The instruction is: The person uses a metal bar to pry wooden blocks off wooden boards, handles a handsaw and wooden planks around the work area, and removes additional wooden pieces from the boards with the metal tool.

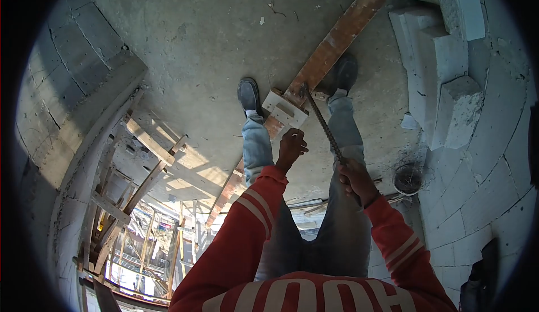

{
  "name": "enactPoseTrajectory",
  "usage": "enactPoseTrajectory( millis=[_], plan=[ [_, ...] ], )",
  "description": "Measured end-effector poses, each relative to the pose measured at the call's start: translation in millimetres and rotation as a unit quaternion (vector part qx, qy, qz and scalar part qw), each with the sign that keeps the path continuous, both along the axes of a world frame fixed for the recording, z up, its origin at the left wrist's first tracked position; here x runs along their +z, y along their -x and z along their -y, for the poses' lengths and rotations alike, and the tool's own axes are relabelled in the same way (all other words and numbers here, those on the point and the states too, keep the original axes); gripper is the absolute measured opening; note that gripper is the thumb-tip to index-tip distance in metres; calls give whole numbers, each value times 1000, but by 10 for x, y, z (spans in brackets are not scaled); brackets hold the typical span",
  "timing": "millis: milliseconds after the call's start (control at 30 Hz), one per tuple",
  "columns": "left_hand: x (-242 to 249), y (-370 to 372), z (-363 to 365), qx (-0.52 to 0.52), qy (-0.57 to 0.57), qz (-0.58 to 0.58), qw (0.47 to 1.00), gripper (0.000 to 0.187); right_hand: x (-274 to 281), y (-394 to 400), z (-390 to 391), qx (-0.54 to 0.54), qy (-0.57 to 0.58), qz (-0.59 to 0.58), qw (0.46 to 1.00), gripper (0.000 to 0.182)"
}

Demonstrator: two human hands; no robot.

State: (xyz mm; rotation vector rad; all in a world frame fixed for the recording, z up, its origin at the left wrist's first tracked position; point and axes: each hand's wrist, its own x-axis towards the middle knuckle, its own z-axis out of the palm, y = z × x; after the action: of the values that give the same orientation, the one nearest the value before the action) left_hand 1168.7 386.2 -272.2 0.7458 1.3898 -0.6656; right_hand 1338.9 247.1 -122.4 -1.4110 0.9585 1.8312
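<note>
In the head view, the right hand (353,178) is gripping the upper end of a ribbed steel bar (324,127), fingers closed tight around it. The bar is slanting down to where its tip is meeting a long wooden plank (337,40) lying on the concrete floor (196,42), between the person's shoes. The left hand (292,146) is hanging just beside the bar, fingers loosely curled and holding nothing. The bar looks heavy and stiff, its ribs giving good grip; taking it near the top seems best. Stacked blocks (443,59) are standing nearby.
</note>
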Motion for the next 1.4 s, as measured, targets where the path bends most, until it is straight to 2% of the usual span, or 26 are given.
enactPoseTrajectory(
  millis=[133,267,400,467,567,667,700,733,800,833,867,900,933,967,1033,1100,1200,1233,1300,1333,1400],
  plan=[
    [80,-97,-240,-6,-40,7,999,26,-99,110,-78,-43,-22,-13,999,18],
    [213,-330,-228,-14,0,42,999,33,-130,92,-162,-63,-29,-18,997,17],
    [443,-698,3,-7,37,18,999,48,-166,-15,-211,-7,-27,-21,999,14],
    [505,-865,204,6,-1,-6,1000,52,-212,-94,-211,22,-25,-22,999,13],
    [281,-831,597,75,-33,7,997,56,-349,-263,-99,49,-59,-47,996,15],
    [290,-973,813,109,-82,9,991,55,-449,-461,24,145,-90,-29,985,18],
    [331,-1010,867,85,-91,-8,992,52,-514,-451,132,226,-113,28,967,21],
    [367,-1021,907,61,-100,-26,993,48,-740,-391,356,239,-118,24,963,21],
    [397,-970,994,86,-116,-25,989,45,-1253,-335,890,444,-146,100,879,26],
    [345,-914,1036,68,-141,23,987,42,-1320,-433,1041,455,-150,98,872,26],
    [319,-869,1038,50,-168,71,982,39,-1372,-531,1151,509,-198,212,810,28],
    [429,-887,922,63,-172,68,981,39,-1248,-588,994,551,-246,320,731,31],
    [549,-892,817,113,-159,72,978,35,-1067,-718,888,468,-182,203,840,30],
    [679,-874,714,162,-145,78,973,32,-551,-923,474,370,-107,81,919,28],
    [811,-747,626,230,-162,88,956,29,-62,-1087,170,264,-34,62,962,19],
    [891,-564,568,304,-186,92,930,24,178,-1231,96,218,-18,99,971,24],
    [927,-120,687,363,-204,85,906,25,343,-1267,24,139,18,249,958,30],
    [951,32,752,384,-199,68,899,24,354,-1241,-36,154,15,253,955,30],
    [928,393,1013,426,-190,50,883,25,364,-1130,-177,-16,-63,299,952,35],
    [889,571,1145,449,-181,36,874,26,354,-1009,-251,-8,-68,304,950,35],
    [902,917,1388,447,-181,29,875,26,288,-644,-367,-117,-101,293,944,37]
  ],
)
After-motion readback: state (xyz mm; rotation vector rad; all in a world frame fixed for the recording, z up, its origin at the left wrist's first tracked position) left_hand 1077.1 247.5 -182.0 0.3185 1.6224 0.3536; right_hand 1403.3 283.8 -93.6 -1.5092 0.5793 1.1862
